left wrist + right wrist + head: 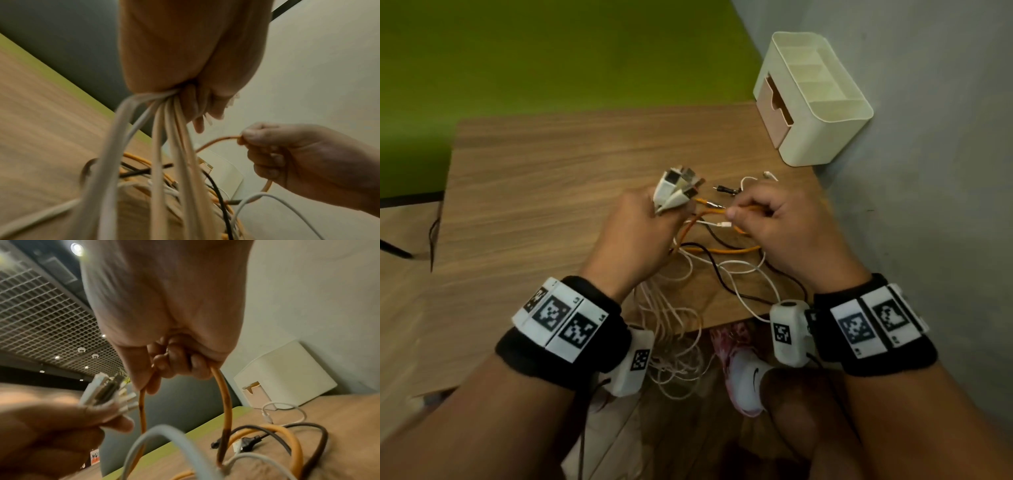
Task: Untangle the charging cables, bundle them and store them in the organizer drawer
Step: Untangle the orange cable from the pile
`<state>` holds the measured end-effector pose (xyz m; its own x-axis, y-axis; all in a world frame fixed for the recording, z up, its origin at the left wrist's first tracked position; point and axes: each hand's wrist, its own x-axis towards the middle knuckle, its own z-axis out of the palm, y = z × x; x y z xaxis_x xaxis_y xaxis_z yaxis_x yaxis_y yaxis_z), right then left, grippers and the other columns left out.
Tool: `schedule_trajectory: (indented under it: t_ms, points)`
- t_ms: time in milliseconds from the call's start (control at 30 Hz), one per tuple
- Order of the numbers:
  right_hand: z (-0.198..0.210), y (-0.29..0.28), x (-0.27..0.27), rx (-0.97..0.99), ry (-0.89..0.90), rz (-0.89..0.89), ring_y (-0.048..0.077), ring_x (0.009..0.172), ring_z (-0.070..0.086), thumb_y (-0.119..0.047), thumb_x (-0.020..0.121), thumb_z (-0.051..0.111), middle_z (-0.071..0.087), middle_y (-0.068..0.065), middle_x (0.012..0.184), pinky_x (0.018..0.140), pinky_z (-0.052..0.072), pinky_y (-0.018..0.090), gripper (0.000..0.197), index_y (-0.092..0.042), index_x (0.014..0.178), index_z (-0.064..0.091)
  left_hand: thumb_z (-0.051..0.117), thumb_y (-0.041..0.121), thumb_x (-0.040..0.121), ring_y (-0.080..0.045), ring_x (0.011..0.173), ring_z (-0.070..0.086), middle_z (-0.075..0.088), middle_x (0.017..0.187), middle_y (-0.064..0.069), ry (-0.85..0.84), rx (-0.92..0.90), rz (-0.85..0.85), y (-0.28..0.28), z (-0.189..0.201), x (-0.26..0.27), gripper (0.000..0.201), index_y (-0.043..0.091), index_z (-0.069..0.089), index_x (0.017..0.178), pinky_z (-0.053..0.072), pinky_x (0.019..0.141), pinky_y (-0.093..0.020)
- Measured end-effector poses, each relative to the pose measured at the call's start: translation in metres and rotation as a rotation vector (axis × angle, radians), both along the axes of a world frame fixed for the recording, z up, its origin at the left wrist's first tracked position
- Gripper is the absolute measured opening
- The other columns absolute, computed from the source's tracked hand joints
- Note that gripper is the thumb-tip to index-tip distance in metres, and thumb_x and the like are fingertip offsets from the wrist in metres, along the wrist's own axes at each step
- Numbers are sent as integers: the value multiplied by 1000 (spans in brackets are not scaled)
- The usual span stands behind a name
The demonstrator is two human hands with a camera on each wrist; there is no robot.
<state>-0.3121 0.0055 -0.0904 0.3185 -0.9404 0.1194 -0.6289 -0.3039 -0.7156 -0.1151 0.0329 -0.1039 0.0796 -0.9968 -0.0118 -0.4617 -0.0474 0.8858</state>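
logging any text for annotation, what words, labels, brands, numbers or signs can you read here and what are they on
No word or number reads clearly in any view.
Left wristband: black-and-white square code markers; tiny characters beside them, too small to read.
Right wristband: the same kind of markers; small print blurred.
White shoe under the table: a dark swoosh-like mark, no lettering.
Small orange and white item in the right wrist view: too blurred to read.
Organizer, cables: no text visible.

Wood-grain table (551, 164), glossy plastic organizer (835, 113)
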Motion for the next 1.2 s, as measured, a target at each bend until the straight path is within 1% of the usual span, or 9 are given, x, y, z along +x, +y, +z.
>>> schedule_trajectory:
  t_ms: [233, 400, 500, 600, 700, 833, 967, 1100, 1200]
  points:
    - [2, 8, 14, -59, -127, 127, 1, 73, 54, -16, 86, 70, 57, -13, 79, 67, 38, 9, 5, -18, 90, 72, 60, 13, 95, 10, 49, 48, 56, 52, 24, 196, -97, -191, 4, 7, -11, 22, 26, 60, 77, 35, 51, -12]
    - [16, 12, 8, 36, -525, 69, 10, 80, 59, -8, 87, 65, 61, -7, 88, 72, 51, 25, 23, -29, 95, 60, 60, 21, 92, 1, 42, 38, 46, 45, 15, 378, -55, -251, 3, 14, -8, 19, 20, 62, 73, 31, 44, -17]
    - [15, 7, 2, 31, -508, 5, 26, 74, 56, -17, 88, 64, 60, 1, 82, 68, 51, 36, 11, -26, 90, 58, 55, 24, 88, -7, 39, 24, 30, 47, 8, 741, 4, -157, -3, 20, 2, 20, 14, 58, 71, 22, 40, -18]
    - [8, 4, 0, 35, -372, -33, 35, 78, 60, -34, 89, 61, 62, 13, 82, 71, 53, 50, 9, -26, 87, 60, 49, 25, 92, -5, 39, 18, 25, 48, 10, 860, 17, -169, -6, 24, 15, 22, 9, 48, 77, 17, 40, -15]
    - [7, 2, -1, -14, -333, -79, 20, 69, 56, -35, 91, 61, 60, 7, 76, 65, 48, 43, 10, -29, 83, 62, 58, 26, 90, -7, 39, 20, 28, 46, 9, 692, 120, -106, -7, 17, 22, 23, 8, 54, 77, 17, 42, -19]
    - [8, 0, -1, -38, -262, -68, 6, 62, 49, -27, 89, 66, 58, -5, 66, 59, 41, 31, 10, -31, 80, 67, 68, 21, 90, -2, 47, 40, 52, 54, 9, 56, 82, -65, -6, 5, 16, 17, 8, 67, 78, 33, 49, -23]
    - [0, 0, 6, -77, -42, 17, -3, 69, 53, -22, 88, 69, 57, -17, 69, 64, 33, 10, 7, -18, 85, 74, 69, 24, 89, 0, 57, 46, 59, 62, 9, 69, 21, -112, -3, 4, 6, 15, 14, 67, 78, 38, 55, -23]
    - [-2, 5, 16, -120, -37, 62, 4, 73, 55, -24, 89, 69, 60, -13, 78, 63, 38, 16, 9, -17, 89, 74, 68, 28, 88, -4, 75, 62, 74, 83, 6, 81, -58, -233, -1, 7, 2, 9, 23, 73, 95, 52, 69, -36]
    - [2, 7, 13, -42, -124, 64, 10, 68, 55, -30, 91, 66, 62, -3, 74, 59, 40, 19, 12, -19, 86, 69, 66, 19, 90, 6, 50, 48, 58, 54, 18, 264, -111, -167, 1, 14, 3, 10, 28, 66, 90, 39, 50, -21]
